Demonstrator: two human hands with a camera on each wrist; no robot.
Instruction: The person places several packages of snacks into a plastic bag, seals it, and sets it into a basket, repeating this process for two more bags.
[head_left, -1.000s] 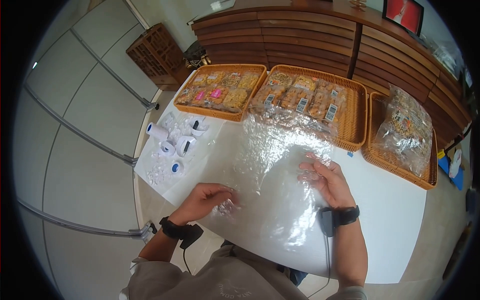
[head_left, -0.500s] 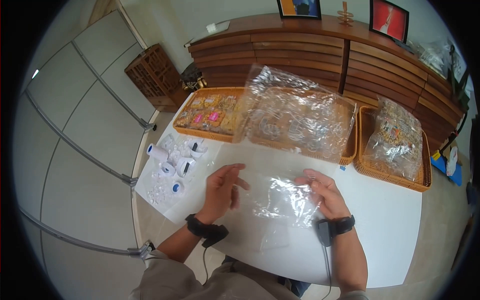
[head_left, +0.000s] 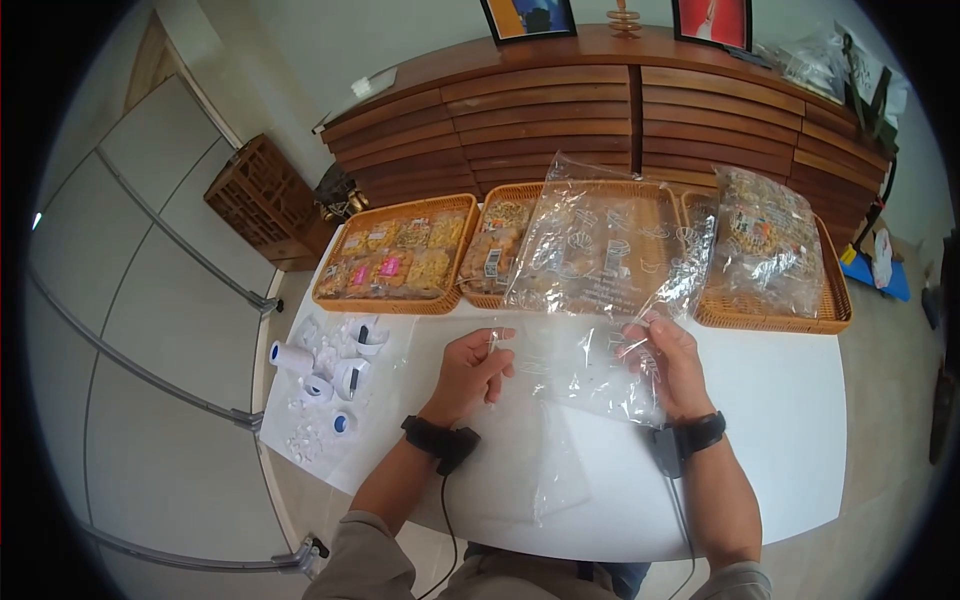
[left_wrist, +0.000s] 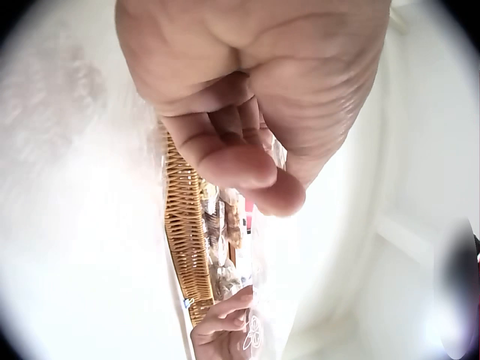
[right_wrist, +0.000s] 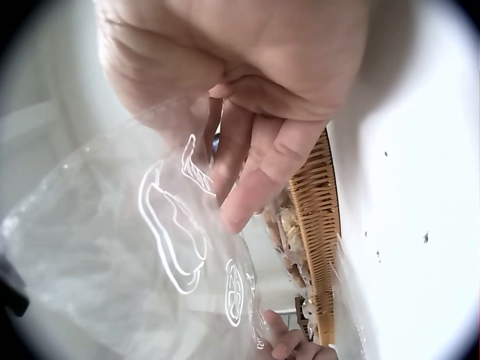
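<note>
A large clear plastic bag with white line drawings stands up between the hands, in front of the middle basket. My right hand pinches its near right part between thumb and fingers; in the right wrist view the printed film hangs from those fingers. My left hand pinches the clear film at the left with thumb and forefinger, the other fingers bent. The left wrist view shows the left thumb and fingertip close together. Transparent film also trails down toward the table's front edge.
Along the table's back stand a left basket of packed snacks, a middle basket behind the bag, and a right basket with a big filled bag. Tape rolls and paper scraps lie at the left.
The bag has risen from lying flat over the table to standing up before the baskets. The left hand has moved up and toward the right hand. The head view has shifted.
</note>
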